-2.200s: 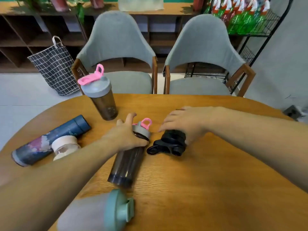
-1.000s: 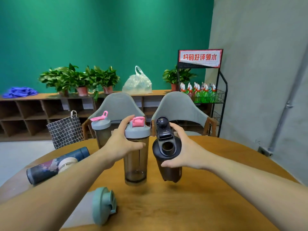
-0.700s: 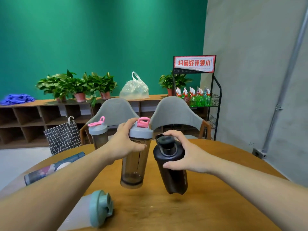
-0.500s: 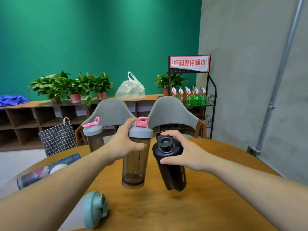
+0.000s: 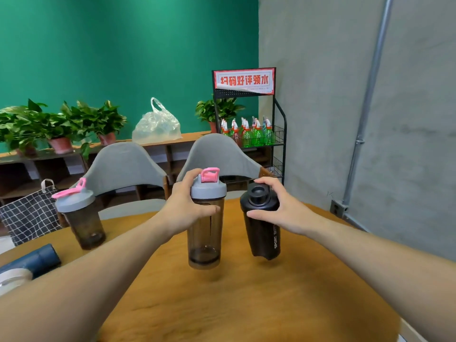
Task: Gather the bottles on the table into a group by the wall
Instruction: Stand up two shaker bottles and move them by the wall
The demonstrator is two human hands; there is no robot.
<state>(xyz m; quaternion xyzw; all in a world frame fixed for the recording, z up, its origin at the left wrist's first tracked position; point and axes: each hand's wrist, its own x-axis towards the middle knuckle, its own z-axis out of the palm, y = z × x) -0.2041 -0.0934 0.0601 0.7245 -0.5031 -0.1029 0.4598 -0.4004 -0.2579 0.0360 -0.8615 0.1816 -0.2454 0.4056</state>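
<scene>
Gripping the smoky shaker (image 5: 206,228) just under its grey lid, the left hand (image 5: 183,211) is wrapped around the upper body, thumb across the front and fingers curled over the lid edge beside the pink flip cap. This bottle is upright and seems to hang slightly above the wooden table (image 5: 246,304), with a shadow beneath its base. Just to the right of the smoky shaker, the right hand (image 5: 287,211) is closed on the black bottle (image 5: 262,225), fingers over its round black cap and thumb pressed on the front shoulder; the black bottle is tilted a little and lifted off the wood. The two held bottles are near each other but apart.

White upright lettering on the black bottle reads "SPORT", followed by letters too cut off to read. A red-and-white sign (image 5: 244,81) on the wire rack behind carries Chinese characters.

Well left of the smoky shaker, a second shaker (image 5: 80,215) with a grey lid and an open pink cap stands near the table's far edge. Farther left and nearer the camera lies a dark blue bottle (image 5: 32,261), with a pale-lidded bottle (image 5: 12,280) beside it at the picture's edge. Right of the black bottle the tabletop is bare up to its curved edge, with the grey wall (image 5: 320,119) beyond
</scene>
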